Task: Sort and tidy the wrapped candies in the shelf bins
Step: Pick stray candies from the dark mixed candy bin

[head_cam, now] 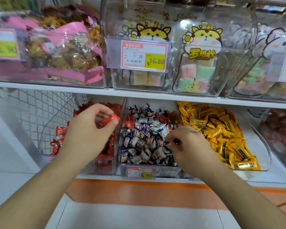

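Three clear bins stand side by side on the lower shelf. The left bin (106,166) holds red wrapped candies, and my left hand (89,129) hovers over it, pinching a red candy (111,119) between thumb and fingers. The middle bin (165,171) is full of purple-and-white candies (144,142) with a few red candies (162,115) mixed in near the back. My right hand (186,144) rests on that pile at its right side, fingers curled down into the candies; what they hold is hidden. The right bin (266,151) holds yellow candies (218,129).
An upper shelf (139,93) carries clear bins of pink snack bags (69,52) and pastel marshmallow packs (196,71), overhanging the lower bins. Price tags (139,172) hang on the bin fronts. A wire mesh panel (40,109) is at left; another bin of red sweets (281,129) at far right.
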### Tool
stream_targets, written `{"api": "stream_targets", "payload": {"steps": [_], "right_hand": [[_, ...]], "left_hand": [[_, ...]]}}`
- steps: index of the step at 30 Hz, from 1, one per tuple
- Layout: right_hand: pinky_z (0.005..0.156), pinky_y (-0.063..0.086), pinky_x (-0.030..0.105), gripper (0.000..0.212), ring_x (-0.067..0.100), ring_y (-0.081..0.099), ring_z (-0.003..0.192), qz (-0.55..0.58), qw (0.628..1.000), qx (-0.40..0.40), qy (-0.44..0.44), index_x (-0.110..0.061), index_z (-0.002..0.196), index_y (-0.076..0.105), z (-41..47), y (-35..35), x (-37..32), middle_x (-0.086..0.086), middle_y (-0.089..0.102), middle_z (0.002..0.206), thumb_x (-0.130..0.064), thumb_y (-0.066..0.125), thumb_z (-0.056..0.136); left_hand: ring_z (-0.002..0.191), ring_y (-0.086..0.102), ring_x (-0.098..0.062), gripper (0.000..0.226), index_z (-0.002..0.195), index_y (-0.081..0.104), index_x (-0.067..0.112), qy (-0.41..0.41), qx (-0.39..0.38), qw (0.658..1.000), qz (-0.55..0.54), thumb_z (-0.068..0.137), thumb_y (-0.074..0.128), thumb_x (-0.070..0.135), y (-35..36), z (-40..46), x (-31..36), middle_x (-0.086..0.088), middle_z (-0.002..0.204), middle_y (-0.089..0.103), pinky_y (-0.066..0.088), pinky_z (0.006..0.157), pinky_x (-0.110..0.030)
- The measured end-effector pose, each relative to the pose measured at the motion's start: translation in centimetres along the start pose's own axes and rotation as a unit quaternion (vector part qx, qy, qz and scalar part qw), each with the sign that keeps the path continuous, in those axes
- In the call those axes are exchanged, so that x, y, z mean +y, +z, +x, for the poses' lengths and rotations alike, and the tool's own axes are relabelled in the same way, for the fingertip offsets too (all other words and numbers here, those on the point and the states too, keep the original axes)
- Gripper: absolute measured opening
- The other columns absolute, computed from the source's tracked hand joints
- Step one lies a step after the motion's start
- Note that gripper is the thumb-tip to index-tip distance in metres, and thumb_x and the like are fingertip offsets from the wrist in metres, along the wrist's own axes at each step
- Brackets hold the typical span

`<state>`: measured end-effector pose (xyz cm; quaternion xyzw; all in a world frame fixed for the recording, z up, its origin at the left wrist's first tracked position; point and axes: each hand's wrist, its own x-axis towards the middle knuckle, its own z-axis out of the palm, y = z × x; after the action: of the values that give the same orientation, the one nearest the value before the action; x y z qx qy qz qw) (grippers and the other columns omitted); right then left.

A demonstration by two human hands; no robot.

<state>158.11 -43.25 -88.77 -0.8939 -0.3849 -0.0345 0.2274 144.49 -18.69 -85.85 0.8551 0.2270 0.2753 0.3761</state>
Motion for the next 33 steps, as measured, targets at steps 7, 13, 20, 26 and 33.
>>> {"api": "stream_targets", "payload": {"steps": [7,13,20,26,33], "right_hand": [[0.105,0.046,0.024,0.034,0.011,0.057,0.124,0.039,0.999,0.008,0.01,-0.025,0.13,0.067,1.5,1.1,-2.5,-0.007,0.066,0.13,-0.016,0.065,0.097],[0.121,0.034,0.029,0.049,0.013,0.043,0.142,0.012,0.994,-0.05,-0.095,-0.025,0.149,0.052,5.8,5.1,-5.5,-0.008,0.053,0.151,-0.025,0.06,0.1],[0.124,0.031,0.04,0.053,0.019,0.036,0.149,-0.103,0.981,-0.121,-0.116,-0.023,0.153,0.05,5.1,6.1,-4.1,-0.006,0.048,0.158,-0.032,0.054,0.101],[0.121,0.035,0.039,0.052,0.01,0.037,0.146,-0.146,0.968,-0.169,-0.118,-0.035,0.149,0.052,4.5,3.8,-4.5,-0.015,0.051,0.154,-0.035,0.053,0.097],[0.108,0.048,0.029,0.032,0.014,0.06,0.122,-0.076,0.992,-0.051,-0.092,-0.025,0.132,0.068,7.8,4.2,-6.5,-0.007,0.068,0.131,-0.029,0.06,0.101]], "left_hand": [[0.132,0.049,-0.006,0.044,0.143,0.056,0.032,0.023,-0.054,0.99,0.13,0.1,0.062,0.035,-0.4,0.1,-2.4,0.014,0.147,0.053,0.035,0.114,-0.028],[0.136,0.026,0.016,0.045,0.153,0.043,0.04,0.072,-0.119,0.984,0.11,0.109,0.041,0.035,1.0,-0.4,-3.3,0.029,0.154,0.038,0.016,0.113,-0.01],[0.146,0.024,0.011,0.055,0.157,0.034,0.043,0.102,-0.135,0.98,0.107,0.104,0.043,0.052,1.0,-0.1,-4.1,0.03,0.16,0.031,0.016,0.115,-0.014],[0.146,0.025,0.01,0.054,0.156,0.034,0.044,0.094,-0.131,0.983,0.088,0.104,0.044,0.051,1.1,0.0,-4.7,0.03,0.16,0.032,0.018,0.117,-0.015],[0.147,0.027,0.008,0.053,0.157,0.037,0.04,0.091,-0.12,0.986,0.072,0.105,0.046,0.046,1.6,-0.3,-4.5,0.025,0.161,0.034,0.018,0.117,-0.013]]}}
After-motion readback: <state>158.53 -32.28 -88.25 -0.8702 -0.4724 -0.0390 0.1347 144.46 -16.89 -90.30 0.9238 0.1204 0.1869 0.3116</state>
